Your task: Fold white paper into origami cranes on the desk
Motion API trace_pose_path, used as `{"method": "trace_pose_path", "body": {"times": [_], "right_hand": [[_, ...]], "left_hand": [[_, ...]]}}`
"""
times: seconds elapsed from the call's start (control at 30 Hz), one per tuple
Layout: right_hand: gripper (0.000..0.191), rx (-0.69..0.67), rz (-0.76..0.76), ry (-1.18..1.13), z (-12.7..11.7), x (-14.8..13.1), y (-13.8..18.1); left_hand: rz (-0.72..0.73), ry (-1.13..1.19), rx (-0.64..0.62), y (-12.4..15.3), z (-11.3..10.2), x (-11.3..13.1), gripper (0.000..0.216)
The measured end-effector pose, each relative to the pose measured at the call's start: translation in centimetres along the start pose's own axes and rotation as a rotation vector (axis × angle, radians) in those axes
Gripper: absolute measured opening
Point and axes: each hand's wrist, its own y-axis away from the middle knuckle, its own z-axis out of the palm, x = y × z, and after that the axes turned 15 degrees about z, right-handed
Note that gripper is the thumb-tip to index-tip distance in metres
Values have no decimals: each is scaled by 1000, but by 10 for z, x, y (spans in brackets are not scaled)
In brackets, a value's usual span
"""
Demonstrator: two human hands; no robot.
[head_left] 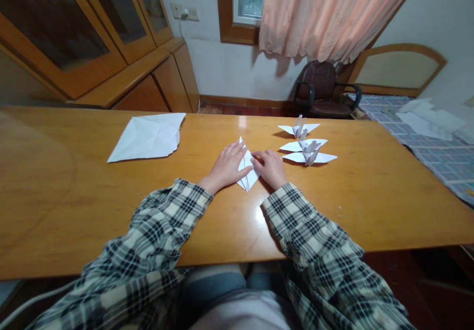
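A small piece of white paper (245, 176), folded to a diamond with creases down its middle, lies on the wooden table. Across its left side rests my left hand (230, 165), flat, fingers stretched out and thumb pressing near the centre. My right hand (271, 167) has its fingers curled, with thumb and forefinger pinching the paper's right edge. Parts of the paper are hidden under both hands. To the right stand three folded white paper cranes: a far crane (298, 129), a middle crane (296, 146) and a near crane (310, 157), the last two overlapping in view.
A creased, unfolded sheet of white paper (150, 136) lies at the table's left. The wooden table (222, 231) spans the view. Beyond it are a wooden cabinet (148, 83), a brown armchair (320, 88), a pink curtain (318, 14) and a bed (418, 147) with papers on it.
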Motion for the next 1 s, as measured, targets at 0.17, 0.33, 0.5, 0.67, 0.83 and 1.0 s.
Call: {"method": "trace_pose_path", "body": {"times": [0.17, 0.33, 0.5, 0.67, 0.83, 1.0], "right_hand": [[29, -2, 7, 12, 0, -1, 0], [29, 13, -4, 26, 1, 0, 0], [29, 14, 2, 29, 1, 0, 0], [30, 6, 10, 26, -1, 0, 1], [32, 18, 19, 21, 0, 1, 2], [30, -4, -6, -47, 3, 2, 1]], "left_hand": [[-17, 27, -77, 11, 4, 6, 73], [-4, 35, -125, 20, 1, 12, 81], [-18, 56, -191, 26, -3, 18, 89], [-2, 49, -210, 27, -5, 19, 86], [5, 48, -207, 26, -2, 18, 85], [6, 53, -171, 27, 3, 14, 86]]}}
